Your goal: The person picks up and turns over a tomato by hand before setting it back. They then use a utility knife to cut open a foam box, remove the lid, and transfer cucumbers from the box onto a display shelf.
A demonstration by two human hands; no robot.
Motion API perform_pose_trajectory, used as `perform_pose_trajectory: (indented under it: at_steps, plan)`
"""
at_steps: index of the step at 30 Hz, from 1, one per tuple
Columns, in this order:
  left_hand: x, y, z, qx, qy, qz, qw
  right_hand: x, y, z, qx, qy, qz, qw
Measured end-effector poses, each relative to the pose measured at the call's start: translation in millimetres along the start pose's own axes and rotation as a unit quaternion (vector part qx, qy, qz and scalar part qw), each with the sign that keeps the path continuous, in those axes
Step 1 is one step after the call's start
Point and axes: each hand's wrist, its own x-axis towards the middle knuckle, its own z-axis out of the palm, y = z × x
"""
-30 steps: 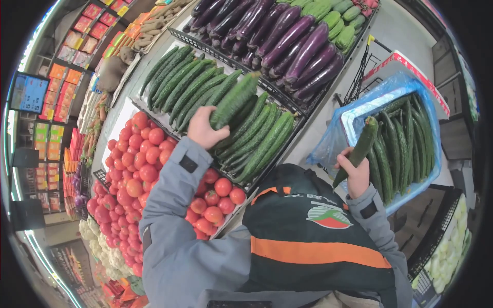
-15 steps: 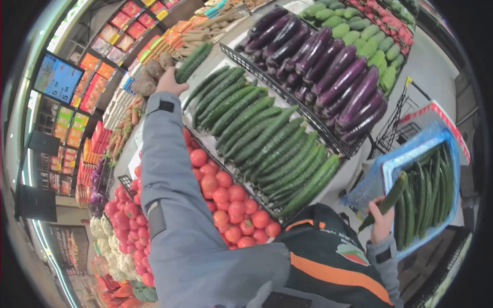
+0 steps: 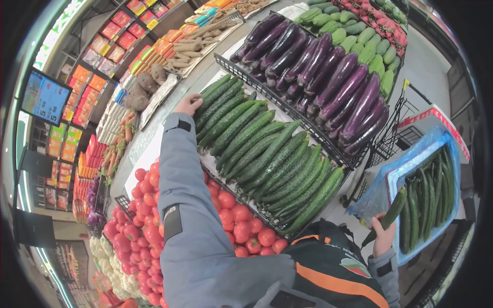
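My left hand (image 3: pixel 189 104) is at the far left end of the cucumber row, its curled fingers against the end cucumber (image 3: pixel 214 92). The other green cucumbers (image 3: pixel 267 149) lie side by side in a slanted row on the display. At the right, my right hand (image 3: pixel 382 237) is closed around a single cucumber (image 3: pixel 394 209), held upright at a tilt. Just beside it stands a white crate (image 3: pixel 393 179) lined with blue plastic film, with several cucumbers (image 3: pixel 423 200) inside.
Purple eggplants (image 3: pixel 328 77) fill a black-edged rack behind the cucumbers. Red tomatoes (image 3: pixel 241 226) are heaped in front. Cauliflower (image 3: pixel 110 262), carrots (image 3: pixel 115 151) and root vegetables (image 3: pixel 146 90) lie to the left. A wire cart (image 3: pixel 400 123) stands behind the crate.
My left hand has come down and slightly right, bringing its raised cucumber to the row's left end. My right hand still holds its cucumber. The view has shifted slightly.
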Motion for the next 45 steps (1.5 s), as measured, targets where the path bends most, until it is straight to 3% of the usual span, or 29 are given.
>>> perform_pose_trajectory:
  at_steps: [3,6,9,12,15,18,21,30,33,36,37,39,42,45]
  plan:
    - [-11.9,21.5,-6.7,-0.037,0.028,-0.027,0.999,-1.2,1.3,2.0,-0.013,0.007,-0.010,1.000]
    - [2.3,2.5,-10.1,-0.033,0.099,-0.019,0.994,-3.8,-0.8,2.3,-0.019,0.005,0.000,1.000]
    - [12.1,-14.8,-5.1,0.038,0.071,-0.057,0.995,-4.7,3.9,3.8,-0.014,0.014,-0.011,1.000]
    - [20.4,-12.9,7.9,0.091,0.080,-0.038,0.992,-6.1,3.8,4.4,-0.023,0.012,-0.006,1.000]
    - [15.4,0.5,3.6,0.133,0.163,-0.086,0.974,-8.6,1.7,3.7,-0.035,0.006,-0.015,0.999]
    - [35.2,-21.6,13.1,0.162,0.076,-0.136,0.974,-10.5,3.3,2.6,-0.032,0.016,0.000,0.999]
    - [5.1,15.7,10.3,0.068,0.032,-0.133,0.988,-12.7,5.9,-0.7,-0.028,0.020,-0.001,0.999]
    - [27.0,-9.0,14.7,0.166,0.022,-0.134,0.977,-11.0,-1.0,-3.7,-0.064,-0.001,-0.005,0.998]
    - [21.7,13.2,26.8,0.169,0.097,-0.105,0.975,-8.7,2.5,-2.6,-0.054,-0.027,-0.010,0.998]
    - [-83.5,123.6,51.7,0.051,0.143,0.054,0.987,-1.3,11.1,-3.4,-0.041,-0.047,-0.028,0.998]
    - [-113.6,139.3,70.3,0.046,0.140,0.096,0.984,1.4,10.2,-3.3,-0.041,-0.048,-0.033,0.997]
    - [-177.7,170.0,109.0,0.023,0.118,0.259,0.958,4.4,9.1,-5.2,-0.046,-0.053,-0.044,0.997]
    - [-227.7,157.9,155.2,0.168,-0.050,0.164,0.971,9.9,8.5,-9.6,-0.014,-0.076,-0.046,0.996]
    - [-251.2,139.2,186.7,0.253,-0.036,0.078,0.964,13.3,5.6,-14.5,0.011,-0.100,-0.062,0.993]
